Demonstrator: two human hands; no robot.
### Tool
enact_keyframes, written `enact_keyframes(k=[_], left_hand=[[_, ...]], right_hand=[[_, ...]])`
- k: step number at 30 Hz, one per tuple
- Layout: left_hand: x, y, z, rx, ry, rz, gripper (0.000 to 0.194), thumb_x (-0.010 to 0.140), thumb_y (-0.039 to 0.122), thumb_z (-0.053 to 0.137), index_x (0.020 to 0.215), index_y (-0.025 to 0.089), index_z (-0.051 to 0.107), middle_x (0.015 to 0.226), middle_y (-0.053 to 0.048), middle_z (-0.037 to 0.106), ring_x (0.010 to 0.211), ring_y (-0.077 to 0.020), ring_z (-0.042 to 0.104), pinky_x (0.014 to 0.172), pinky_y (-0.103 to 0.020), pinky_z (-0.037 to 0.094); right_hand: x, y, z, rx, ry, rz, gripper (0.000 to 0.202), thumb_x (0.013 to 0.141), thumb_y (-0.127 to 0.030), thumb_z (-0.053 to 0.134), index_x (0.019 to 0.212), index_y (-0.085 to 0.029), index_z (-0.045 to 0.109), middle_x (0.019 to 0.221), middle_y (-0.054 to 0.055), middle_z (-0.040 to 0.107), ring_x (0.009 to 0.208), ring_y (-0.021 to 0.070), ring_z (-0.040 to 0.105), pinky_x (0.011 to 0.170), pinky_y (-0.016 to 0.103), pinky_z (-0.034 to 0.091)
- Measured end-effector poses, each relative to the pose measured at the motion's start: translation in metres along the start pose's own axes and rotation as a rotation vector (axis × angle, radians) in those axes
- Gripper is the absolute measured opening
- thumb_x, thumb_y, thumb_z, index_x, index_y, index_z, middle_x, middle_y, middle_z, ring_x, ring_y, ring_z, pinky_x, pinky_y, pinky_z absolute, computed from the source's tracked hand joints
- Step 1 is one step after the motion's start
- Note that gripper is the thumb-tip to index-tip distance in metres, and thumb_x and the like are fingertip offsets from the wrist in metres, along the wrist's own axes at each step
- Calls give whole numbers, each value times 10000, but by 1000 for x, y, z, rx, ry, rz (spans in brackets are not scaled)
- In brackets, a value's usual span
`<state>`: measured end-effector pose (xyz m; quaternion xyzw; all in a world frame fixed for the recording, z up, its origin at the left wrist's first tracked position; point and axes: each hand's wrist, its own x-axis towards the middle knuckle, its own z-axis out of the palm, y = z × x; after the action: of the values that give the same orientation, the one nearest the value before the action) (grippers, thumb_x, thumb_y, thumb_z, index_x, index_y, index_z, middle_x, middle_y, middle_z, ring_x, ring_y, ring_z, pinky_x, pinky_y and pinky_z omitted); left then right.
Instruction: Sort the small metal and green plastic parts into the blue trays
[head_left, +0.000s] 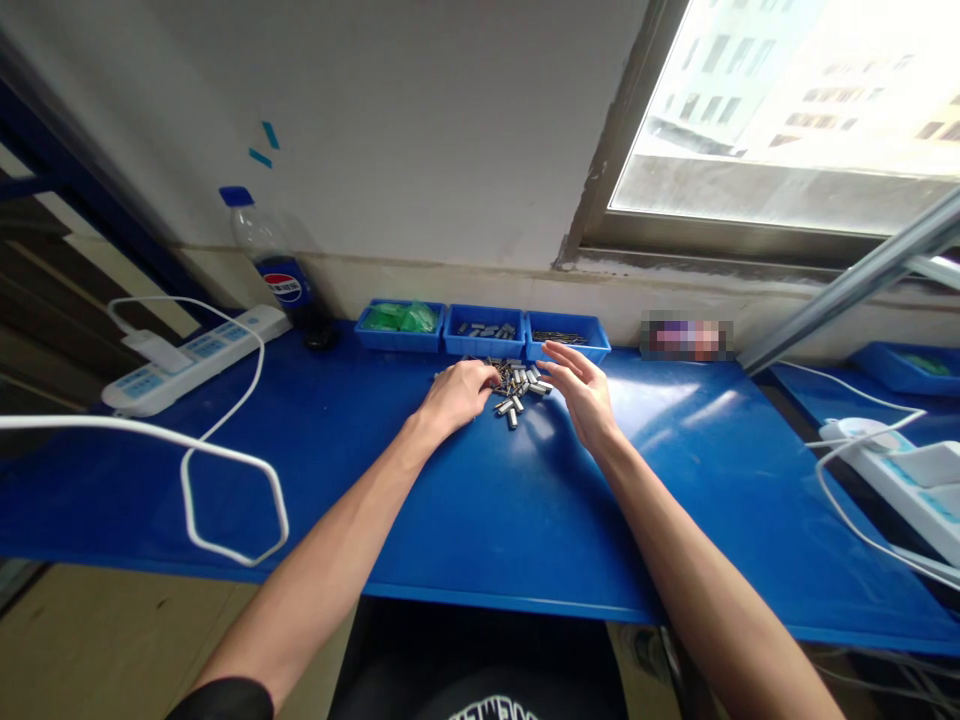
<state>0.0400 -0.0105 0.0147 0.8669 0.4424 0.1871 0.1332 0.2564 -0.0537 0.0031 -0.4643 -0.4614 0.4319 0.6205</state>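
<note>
A loose pile of small metal cylinders (514, 404) mixed with thin, brownish screw-like pieces (504, 377) lies on the blue table (480, 520). At the pile's left edge rests my left hand (457, 393), its fingers curled in against the pieces. What lies under those fingers is hidden. On the other side is my right hand (583, 392), open, with fingers stretched out above the pile's right edge. Nothing shows in its grasp. Just behind the pile stand three blue trays: one with green bags (403, 317), one with grey cylinders (487, 330), one with thin brownish pieces (561, 338).
A cola bottle (289, 285) stands at the back left beside a white power strip (202, 355). A white cable (279, 500) loops over the table's left side. Further right are a blurred-out object (686, 337), a metal post (847, 270) and another power strip (900, 480).
</note>
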Motion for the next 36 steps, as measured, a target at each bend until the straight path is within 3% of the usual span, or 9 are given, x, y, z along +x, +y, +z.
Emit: enact_keyframes(k=[11, 19, 24, 29, 36], left_hand=[[2, -2, 5, -16, 78, 86, 371, 910, 70, 557, 1209, 194, 739, 1147, -92, 774, 1077, -250, 729, 982, -358, 577], [3, 0, 2, -156, 292, 105, 253, 891, 89, 595, 1033, 169, 789, 1010, -86, 771, 884, -209, 733, 836, -321, 586], [5, 6, -2, -449, 382, 42, 85, 867, 203, 701, 890, 164, 773, 872, -52, 789, 760, -185, 740, 768, -305, 602], [6, 13, -4, -858, 299, -37, 180, 766, 308, 813, 811, 149, 741, 848, -69, 801, 798, -218, 775, 802, -334, 635], [3, 18, -6, -874, 199, -78, 223, 724, 337, 843, 794, 142, 763, 828, -85, 802, 782, -236, 779, 778, -340, 639]], right_hand=[[-1, 1, -1, -17, -36, 20, 377, 806, -437, 788, 1131, -246, 764, 1255, 86, 739, 1021, 252, 721, 897, 407, 578], [-3, -2, 0, 0, -51, 25, 337, 829, -413, 776, 1116, -236, 763, 1228, 90, 751, 971, 230, 721, 861, 383, 571], [-3, -4, 1, -28, -58, 22, 323, 839, -418, 773, 1106, -236, 761, 1175, 86, 769, 965, 233, 726, 851, 381, 568], [-7, -9, 6, -61, -149, 36, 361, 822, -425, 806, 1140, -259, 760, 1120, 68, 788, 971, 237, 733, 873, 383, 569], [-8, -5, 7, -15, -227, 63, 338, 773, -455, 863, 1011, -223, 798, 934, 70, 802, 864, 234, 738, 845, 386, 573]])
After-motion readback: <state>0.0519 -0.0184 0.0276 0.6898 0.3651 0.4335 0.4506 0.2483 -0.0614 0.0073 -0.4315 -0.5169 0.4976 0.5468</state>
